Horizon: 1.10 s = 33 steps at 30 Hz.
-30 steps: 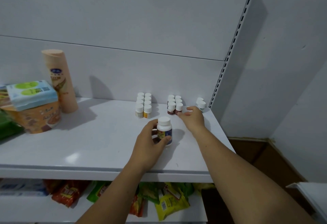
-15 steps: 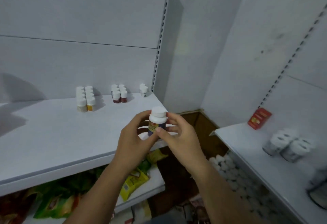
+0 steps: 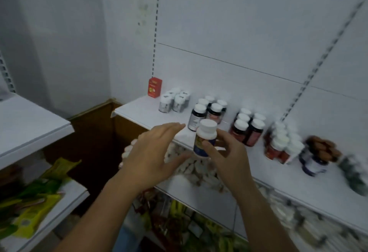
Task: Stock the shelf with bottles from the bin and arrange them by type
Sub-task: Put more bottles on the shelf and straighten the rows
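Note:
My right hand (image 3: 225, 154) grips a white-capped bottle (image 3: 205, 138) with a yellow and blue label, upright, in front of the right-hand white shelf (image 3: 258, 172). My left hand (image 3: 155, 152) hovers just left of the bottle with fingers spread and straight, not holding it. On the shelf stand grouped bottles: grey ones (image 3: 175, 100), dark ones with white caps (image 3: 209, 110), dark red ones (image 3: 249, 128) and red-labelled ones (image 3: 280, 144). Below my hands a bin of white-capped bottles (image 3: 185, 166) shows partly.
A red box (image 3: 155, 87) stands at the shelf's back left corner. Blurred dark jars (image 3: 318, 158) sit further right. The left shelf (image 3: 25, 124) juts in, with green and yellow snack packets (image 3: 33, 202) beneath. More packets (image 3: 179, 222) lie under the right shelf.
The view has swung right from the left shelf to the right shelf. The bottle passed from my left hand to my right hand; the left hand has let go and opened.

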Each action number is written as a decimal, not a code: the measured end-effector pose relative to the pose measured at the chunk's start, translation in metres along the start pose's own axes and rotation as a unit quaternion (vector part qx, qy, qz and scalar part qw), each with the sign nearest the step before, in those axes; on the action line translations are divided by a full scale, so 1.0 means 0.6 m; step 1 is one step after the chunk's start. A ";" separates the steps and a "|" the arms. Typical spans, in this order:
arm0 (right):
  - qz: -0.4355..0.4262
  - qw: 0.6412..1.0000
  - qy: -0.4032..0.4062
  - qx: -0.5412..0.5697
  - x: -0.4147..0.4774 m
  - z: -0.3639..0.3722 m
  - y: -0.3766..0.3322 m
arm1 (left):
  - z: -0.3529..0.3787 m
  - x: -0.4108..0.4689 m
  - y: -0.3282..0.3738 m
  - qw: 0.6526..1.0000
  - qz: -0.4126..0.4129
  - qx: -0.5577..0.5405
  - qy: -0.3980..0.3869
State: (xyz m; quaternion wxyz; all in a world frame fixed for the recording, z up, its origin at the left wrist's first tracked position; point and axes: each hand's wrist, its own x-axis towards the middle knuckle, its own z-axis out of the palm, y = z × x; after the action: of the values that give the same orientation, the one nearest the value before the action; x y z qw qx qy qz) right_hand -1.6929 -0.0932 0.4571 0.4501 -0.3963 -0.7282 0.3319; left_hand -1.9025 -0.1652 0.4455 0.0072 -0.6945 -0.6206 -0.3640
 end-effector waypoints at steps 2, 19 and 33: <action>0.008 1.000 0.029 -0.007 -0.038 -0.071 0.017 | 0.036 0.001 0.045 1.000 0.012 0.007 -0.012; 0.176 0.951 0.250 -0.051 -0.484 -0.651 0.115 | 0.373 -0.047 0.625 0.970 0.169 -0.071 -0.157; 0.251 0.842 0.463 -0.115 -0.711 -0.904 0.142 | 0.614 -0.070 1.001 0.883 0.335 -0.193 -0.267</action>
State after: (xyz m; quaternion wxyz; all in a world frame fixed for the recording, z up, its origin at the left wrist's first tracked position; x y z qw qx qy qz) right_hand -1.0510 -0.3586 0.4211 0.5870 -0.7220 -0.3442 0.1252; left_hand -1.1974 -0.1691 0.4183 -0.1715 -0.9195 -0.2465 -0.2537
